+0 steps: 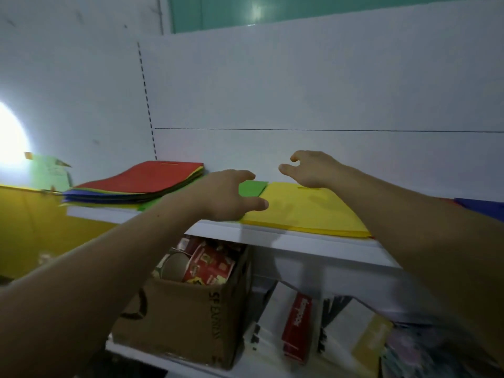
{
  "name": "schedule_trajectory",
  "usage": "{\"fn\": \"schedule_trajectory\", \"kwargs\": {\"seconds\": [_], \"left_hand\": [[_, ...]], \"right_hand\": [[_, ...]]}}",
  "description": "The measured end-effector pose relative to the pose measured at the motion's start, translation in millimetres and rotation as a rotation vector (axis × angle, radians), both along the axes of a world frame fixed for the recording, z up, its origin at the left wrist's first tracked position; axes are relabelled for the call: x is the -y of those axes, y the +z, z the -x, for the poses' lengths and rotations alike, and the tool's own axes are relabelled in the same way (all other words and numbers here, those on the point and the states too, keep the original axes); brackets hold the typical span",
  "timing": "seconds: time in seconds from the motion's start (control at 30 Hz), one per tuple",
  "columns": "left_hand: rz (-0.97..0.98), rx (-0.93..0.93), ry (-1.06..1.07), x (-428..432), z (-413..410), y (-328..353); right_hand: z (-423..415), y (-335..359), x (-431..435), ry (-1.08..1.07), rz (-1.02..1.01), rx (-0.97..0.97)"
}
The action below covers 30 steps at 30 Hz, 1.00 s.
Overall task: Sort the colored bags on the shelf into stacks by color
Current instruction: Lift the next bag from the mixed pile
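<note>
Head view: left hand (231, 197) rests relaxed over green bag (252, 189), thumb on yellow bag (305, 211); right hand (313, 170) hovers above it, loosely curled, empty.

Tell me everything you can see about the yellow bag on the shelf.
The yellow bag lies flat on the white shelf, thin and matte like felt or paper, with a slit handle near its far edge. The left hand rests its thumb on the bag's left edge; the right hand hovers over the far edge. A green bag meets its far left corner.
</note>
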<state>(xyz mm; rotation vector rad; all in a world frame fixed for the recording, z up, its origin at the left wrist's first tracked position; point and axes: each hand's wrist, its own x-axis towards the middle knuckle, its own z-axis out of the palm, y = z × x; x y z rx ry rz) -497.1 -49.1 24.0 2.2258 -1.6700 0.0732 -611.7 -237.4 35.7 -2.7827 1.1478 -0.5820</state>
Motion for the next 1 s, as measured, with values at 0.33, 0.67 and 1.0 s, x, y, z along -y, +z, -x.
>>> {"fn": "schedule_trajectory", "kwargs": {"seconds": [0.33, 0.67, 1.0], "left_hand": [[-0.027, -0.054, 0.152, -51, -117, -10], [-0.004, -0.017, 0.250, -32, -216, -2], [0.021, -0.053, 0.254, -16, -311, -1]], "right_hand": [[-136, 0, -40, 0.129, -0.002, -0.071], [-268, 2, -9, 0.212, 0.032, -0.087], [-351, -4, 9, 0.170, 0.029, -0.137]]}}
